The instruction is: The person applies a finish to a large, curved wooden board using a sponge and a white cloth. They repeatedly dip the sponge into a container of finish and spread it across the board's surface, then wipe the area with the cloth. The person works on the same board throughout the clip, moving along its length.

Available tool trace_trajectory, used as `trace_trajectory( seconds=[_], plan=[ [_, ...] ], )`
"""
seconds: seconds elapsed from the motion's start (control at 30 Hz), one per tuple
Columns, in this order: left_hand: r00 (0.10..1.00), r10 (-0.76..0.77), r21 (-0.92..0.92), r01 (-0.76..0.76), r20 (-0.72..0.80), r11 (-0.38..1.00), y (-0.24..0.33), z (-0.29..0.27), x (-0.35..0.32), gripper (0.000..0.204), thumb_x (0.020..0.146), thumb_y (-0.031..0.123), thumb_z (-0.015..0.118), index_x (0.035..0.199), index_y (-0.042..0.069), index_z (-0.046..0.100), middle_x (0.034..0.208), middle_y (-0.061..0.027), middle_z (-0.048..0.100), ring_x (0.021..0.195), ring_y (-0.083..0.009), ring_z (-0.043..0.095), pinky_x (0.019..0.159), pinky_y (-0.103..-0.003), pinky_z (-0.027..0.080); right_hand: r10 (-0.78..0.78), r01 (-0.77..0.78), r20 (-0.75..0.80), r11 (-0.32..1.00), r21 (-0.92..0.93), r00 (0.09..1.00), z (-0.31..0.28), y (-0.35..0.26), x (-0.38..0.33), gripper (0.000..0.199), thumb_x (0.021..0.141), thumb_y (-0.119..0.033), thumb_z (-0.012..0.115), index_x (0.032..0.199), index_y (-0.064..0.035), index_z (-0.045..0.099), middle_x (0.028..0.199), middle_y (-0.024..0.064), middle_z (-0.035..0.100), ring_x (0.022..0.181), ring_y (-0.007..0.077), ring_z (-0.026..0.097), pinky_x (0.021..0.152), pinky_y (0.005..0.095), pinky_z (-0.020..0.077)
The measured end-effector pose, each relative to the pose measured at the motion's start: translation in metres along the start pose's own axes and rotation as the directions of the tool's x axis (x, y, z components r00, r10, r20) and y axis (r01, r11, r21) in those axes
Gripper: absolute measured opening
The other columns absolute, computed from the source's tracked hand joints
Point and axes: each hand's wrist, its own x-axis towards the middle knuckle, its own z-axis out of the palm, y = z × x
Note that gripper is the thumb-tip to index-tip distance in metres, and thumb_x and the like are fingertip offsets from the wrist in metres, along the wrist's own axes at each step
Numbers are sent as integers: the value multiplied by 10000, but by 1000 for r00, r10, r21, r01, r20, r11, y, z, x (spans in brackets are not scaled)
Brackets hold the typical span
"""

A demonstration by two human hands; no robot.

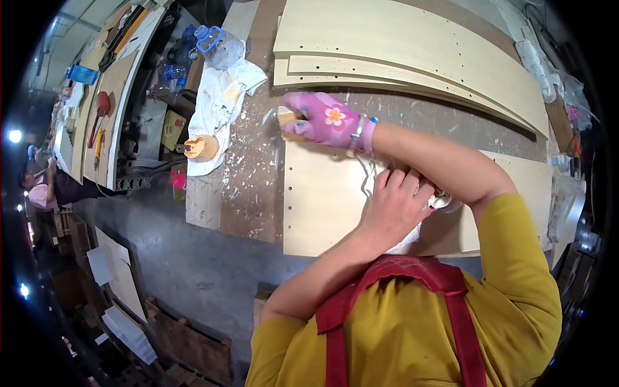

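Note:
A pale wooden board [322, 200] with a row of small holes lies along the near side of the table. My right hand [325, 120], in a pink glove with a flower on it, reaches across to the board's far left corner. Its fingers close round a small pale block [291, 124], which the glove partly hides. Beneath my right forearm, my bare left hand [401, 203] rests on the board with curled fingers, gripping a bunched white cloth [409, 240]. Most of that cloth is hidden by the hand and forearm.
Stacked drilled boards [400, 39] lie along the table's far side. On the left are a white rag [216, 103], a clear jug [222, 48] and an orange-tan round object [205, 148]. A shelf with tools [100, 122] stands farther left; another person [45, 193] is beyond it.

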Motion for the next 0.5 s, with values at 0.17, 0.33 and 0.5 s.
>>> trace_trajectory(
  seconds=[0.17, 0.33, 0.5],
  plan=[
    [994, -19, -9, 20, 111, 1000, -1, -2, -2, 520, 704, 300, 765, 1173, 167, 583, 1155, -70, 519, 1099, -259, 478, 925, -410, 362, 167, -143, -124, 972, 186, 978, -53, 5, -21, 378, 853, -347, 650, 1004, -12, 563, 892, 157, 647, 803, 246, 649, 675, 375, 529],
    [992, -59, 179, 37, 115, 983, -26, -18, 6, 538, 739, 367, 746, 1220, 168, 608, 1225, -80, 526, 1203, -284, 437, 992, -535, 315, 399, -259, -512, 910, 325, 760, -137, 19, -173, 376, 866, -310, 679, 1080, -16, 587, 929, 53, 623, 826, 147, 625, 682, 286, 545],
    [930, -358, 275, 322, 90, 906, -113, -77, 20, 423, 872, 423, 641, 1084, 57, 629, 1047, -160, 644, 988, -346, 605, 866, -435, 472, 607, -355, -725, 789, 502, 325, -148, 24, -333, 307, 895, -278, 657, 1059, -24, 600, 900, 32, 609, 753, 86, 563, 612, 225, 471]
  ],
)
